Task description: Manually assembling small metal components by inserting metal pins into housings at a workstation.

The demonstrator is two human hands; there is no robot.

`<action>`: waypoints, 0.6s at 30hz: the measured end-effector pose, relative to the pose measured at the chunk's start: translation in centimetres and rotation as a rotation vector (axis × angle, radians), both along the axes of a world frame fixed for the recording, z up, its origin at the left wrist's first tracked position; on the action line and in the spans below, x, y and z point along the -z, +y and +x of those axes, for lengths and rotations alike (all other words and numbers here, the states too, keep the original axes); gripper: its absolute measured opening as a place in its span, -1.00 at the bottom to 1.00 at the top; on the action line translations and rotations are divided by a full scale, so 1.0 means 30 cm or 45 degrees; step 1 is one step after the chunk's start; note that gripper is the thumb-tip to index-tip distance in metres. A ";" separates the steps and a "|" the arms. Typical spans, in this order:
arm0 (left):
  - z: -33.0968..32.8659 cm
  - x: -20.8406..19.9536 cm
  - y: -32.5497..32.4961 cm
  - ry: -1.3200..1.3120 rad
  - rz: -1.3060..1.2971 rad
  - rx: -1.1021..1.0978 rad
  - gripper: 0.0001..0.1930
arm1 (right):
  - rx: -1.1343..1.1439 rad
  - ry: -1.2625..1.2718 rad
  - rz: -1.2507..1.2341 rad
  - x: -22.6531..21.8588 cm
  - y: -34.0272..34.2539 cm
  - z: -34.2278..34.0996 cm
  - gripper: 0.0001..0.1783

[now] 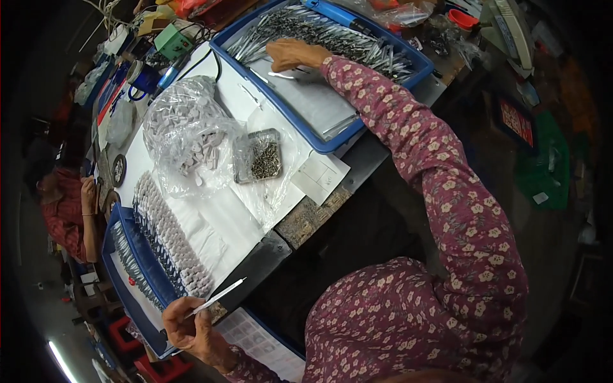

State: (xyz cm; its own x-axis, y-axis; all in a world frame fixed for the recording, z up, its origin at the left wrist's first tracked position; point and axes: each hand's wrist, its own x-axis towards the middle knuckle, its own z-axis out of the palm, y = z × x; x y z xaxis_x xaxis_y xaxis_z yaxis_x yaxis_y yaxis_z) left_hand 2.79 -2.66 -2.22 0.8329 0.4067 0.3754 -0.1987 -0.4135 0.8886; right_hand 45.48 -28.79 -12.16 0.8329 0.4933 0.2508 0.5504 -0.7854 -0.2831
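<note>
At the lower left, my left hand (199, 333) pinches a thin white rod with a fine tip (221, 295), which slants up to the right beside the table edge. My right hand (294, 55) reaches far over a blue tray (317, 144), its fingers curled closed. Beside those fingers lies a heap of slim silvery rods (268, 33); whether they grip one is hidden. A few light slivers show just below the hand, over a whitish sheet (313, 102) in the tray.
A clear bag of small whitish pieces (203, 150) lies mid-table, next to a small box of tiny metal parts (265, 159). Rows of white-capped pieces (167, 223) stand beside another blue tray (115, 276). Another person (67, 204) sits at the far left.
</note>
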 end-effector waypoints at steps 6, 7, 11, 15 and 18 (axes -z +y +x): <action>0.027 0.028 -0.047 -0.002 -0.382 0.004 -0.59 | -0.094 -0.404 0.481 -0.137 0.024 -0.060 -0.68; 0.027 0.033 -0.046 0.012 -0.415 0.042 -0.58 | -0.128 -0.186 0.773 -0.169 0.041 -0.096 -0.73; 0.037 0.057 -0.043 0.059 -0.511 0.136 -0.58 | -0.429 0.305 1.143 -0.296 0.067 -0.359 -0.86; 0.064 0.080 -0.072 0.128 -0.811 0.248 -0.63 | -0.684 0.727 1.218 -0.297 0.094 -0.575 -0.74; 0.092 0.119 -0.098 0.182 -0.985 0.270 -0.66 | -0.748 0.920 1.185 -0.270 0.118 -0.708 -0.76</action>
